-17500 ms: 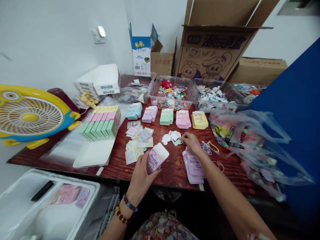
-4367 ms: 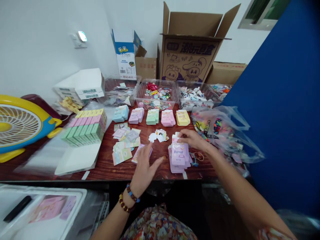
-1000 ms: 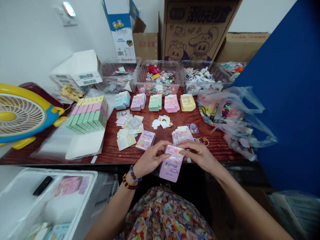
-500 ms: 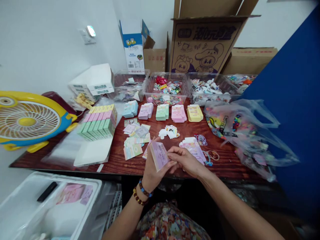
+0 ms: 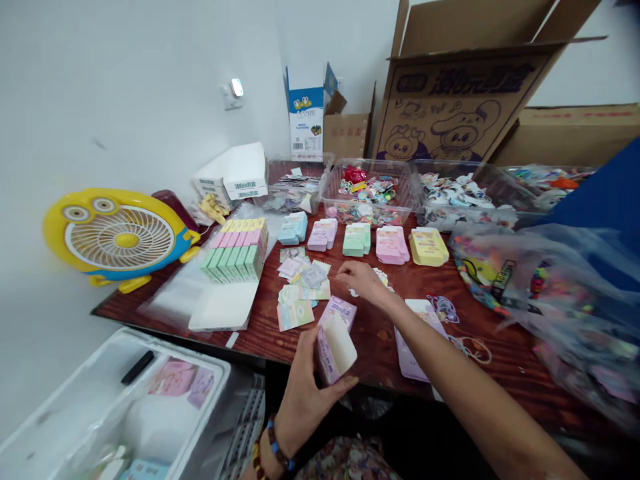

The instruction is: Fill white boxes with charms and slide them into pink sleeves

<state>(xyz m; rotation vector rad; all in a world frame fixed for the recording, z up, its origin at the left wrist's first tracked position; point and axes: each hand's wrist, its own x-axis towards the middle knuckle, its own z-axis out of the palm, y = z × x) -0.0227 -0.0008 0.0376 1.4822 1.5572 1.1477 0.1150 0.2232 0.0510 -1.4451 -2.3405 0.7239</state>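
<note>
My left hand [image 5: 307, 407] is shut on a lilac cardboard box [image 5: 334, 350] at the table's front edge, with the box's white open end turned up and right. My right hand [image 5: 363, 280] is stretched out over the wooden table, its fingertips down near a small heap of white die-cut stickers [image 5: 381, 280]. A flat lilac printed box [image 5: 338, 312] lies just beyond my left hand. Further right, partly behind my right forearm, is a stack of flat lilac box blanks [image 5: 415, 347].
Stacks of blue, lilac, green, pink and yellow boxes [image 5: 357, 240] stand in a row behind my hands. Left of them are sorted cards [image 5: 303, 280] and packed box rows [image 5: 235, 250]. Clear tubs of stickers [image 5: 369, 193] line the back. A plastic bag [image 5: 520, 293] lies right; a white foam box [image 5: 125, 413] sits below left.
My right hand has let go of the lilac box and moved out to the stickers. My left hand alone holds the box, its open end now up. The view has swung left.
</note>
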